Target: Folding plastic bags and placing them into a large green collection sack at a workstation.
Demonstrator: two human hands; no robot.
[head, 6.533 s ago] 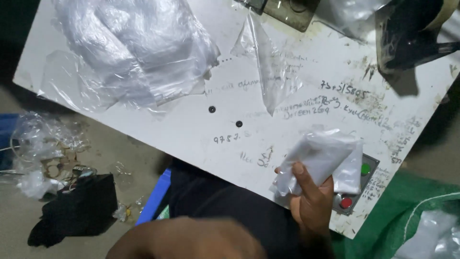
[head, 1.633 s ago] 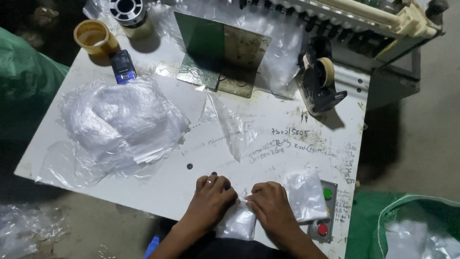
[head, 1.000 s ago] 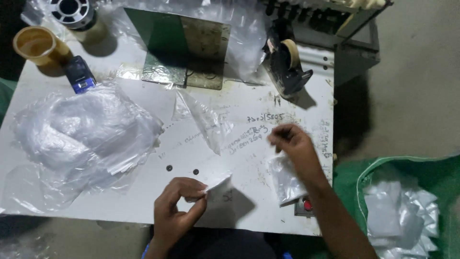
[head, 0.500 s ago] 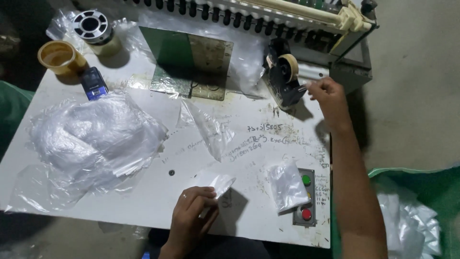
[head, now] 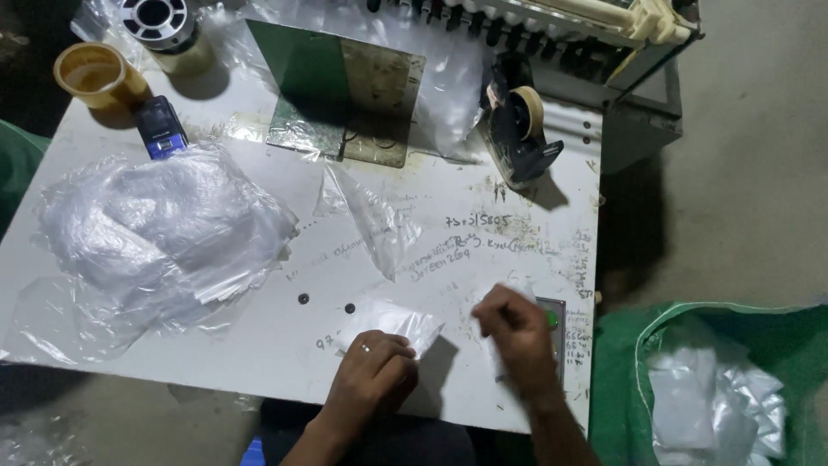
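The left hand (head: 373, 373) rests on the near edge of the white tabletop (head: 259, 345), its grip pressed together on the near end of a small filled clear packet (head: 392, 324) that lies flat on the tabletop and slants away from the fingers toward the far right. Just right of that packet, the right hand (head: 517, 336) is blurred; its fingers are curled, with a second white packet (head: 498, 367) showing beneath the palm, but whether the grip pinches it or only covers it I cannot tell. A small control panel with a green button (head: 552, 319) peeks out just beyond the right hand, at the tabletop's right edge. Left of the held packet lies a big loose heap of clear plastic bags (head: 164, 237), and beyond the packet a single empty clear bag (head: 371, 220) lies flat among handwriting on the tabletop. Far beyond the packet, along the back of the tabletop, stand a green metal plate (head: 345, 91), a black tape dispenser (head: 517, 129) with a tan roll, a yellow cup (head: 95, 78), a small blue device (head: 159, 125) and a metal spool (head: 155, 15). To the right of the tabletop, on the floor, a green sack (head: 630, 362) stands open with finished white packets (head: 716, 406) inside.
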